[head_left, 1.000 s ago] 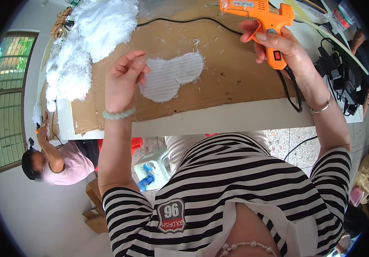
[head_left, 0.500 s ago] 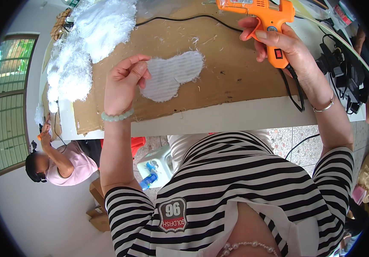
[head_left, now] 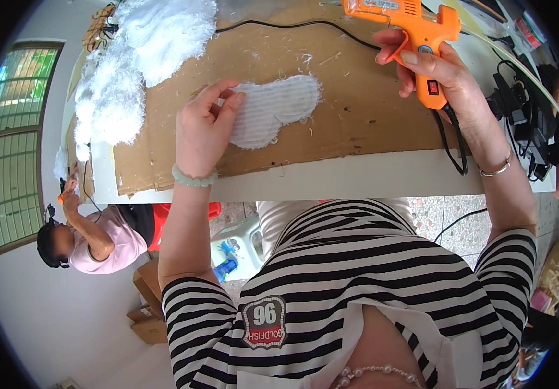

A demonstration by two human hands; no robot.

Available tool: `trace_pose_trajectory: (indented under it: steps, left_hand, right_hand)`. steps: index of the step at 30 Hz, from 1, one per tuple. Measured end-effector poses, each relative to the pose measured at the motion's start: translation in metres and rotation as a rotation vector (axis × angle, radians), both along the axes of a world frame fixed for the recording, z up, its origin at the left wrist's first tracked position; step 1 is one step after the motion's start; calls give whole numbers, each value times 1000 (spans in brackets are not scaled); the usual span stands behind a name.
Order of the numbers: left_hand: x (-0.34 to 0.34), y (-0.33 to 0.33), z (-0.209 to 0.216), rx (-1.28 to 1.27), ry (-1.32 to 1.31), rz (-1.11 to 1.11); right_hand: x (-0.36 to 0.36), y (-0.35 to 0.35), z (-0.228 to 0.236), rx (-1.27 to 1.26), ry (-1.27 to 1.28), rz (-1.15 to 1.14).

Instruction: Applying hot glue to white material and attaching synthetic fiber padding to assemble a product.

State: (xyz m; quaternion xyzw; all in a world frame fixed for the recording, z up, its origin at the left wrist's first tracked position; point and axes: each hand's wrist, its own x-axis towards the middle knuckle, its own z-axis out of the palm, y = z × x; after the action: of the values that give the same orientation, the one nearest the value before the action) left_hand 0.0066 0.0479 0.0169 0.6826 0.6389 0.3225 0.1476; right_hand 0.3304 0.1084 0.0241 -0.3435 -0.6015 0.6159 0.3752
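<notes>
A white ribbed fabric piece (head_left: 276, 107) with a frayed edge and a rounded, notched outline lies on the brown cardboard (head_left: 351, 136). My left hand (head_left: 209, 123) pinches its left edge between thumb and forefinger. Up at the right, my right hand (head_left: 435, 71) grips an orange glue gun (head_left: 432, 35) by its handle, fingers around the trigger. The gun's nozzle points left, toward the far edge of the view, and a black cord hangs from the base of its handle.
Fluffy white material (head_left: 162, 42) is heaped at the far left. A black cable (head_left: 292, 23) crosses the cardboard. Black plugs and wires (head_left: 519, 123) crowd the right side. At left, another person (head_left: 101, 240) works at the table. A pale stool (head_left: 243, 243) stands below.
My left hand has moved slightly right, along with the fabric piece. The glue gun in my right hand sits a little farther right in view.
</notes>
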Motion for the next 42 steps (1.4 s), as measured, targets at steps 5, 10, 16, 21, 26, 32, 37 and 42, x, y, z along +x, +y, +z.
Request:
trace_pose_trajectory:
  steps: [5, 10, 16, 21, 26, 32, 37, 42]
  left_hand:
    - [-3, -4, 0, 27, -75, 33]
    - [-10, -7, -4, 17, -212, 52]
    - [-9, -8, -12, 69, -233, 31]
    - [-6, -11, -12, 101, -186, 39]
    - [-2, -13, -11, 175, -75, 33]
    - [-7, -14, -14, 281, 13, 44]
    - [-7, -32, -7, 410, -36, 142]
    - [14, -73, -8, 394, 225, -102]
  right_hand:
    - [-7, -9, 8, 47, -25, 13]
    - [-28, -19, 25, -38, 19, 67]
    - [-62, -15, 23, -106, 91, 167]
    - [-86, -10, 8, -143, 204, 114]
    - [-94, -8, -2, -181, 220, 108]
    - [-96, -6, -11, -206, 171, 121]
    - [-93, -6, -12, -214, 169, 120]
    - [-94, -7, -11, -207, 164, 126]
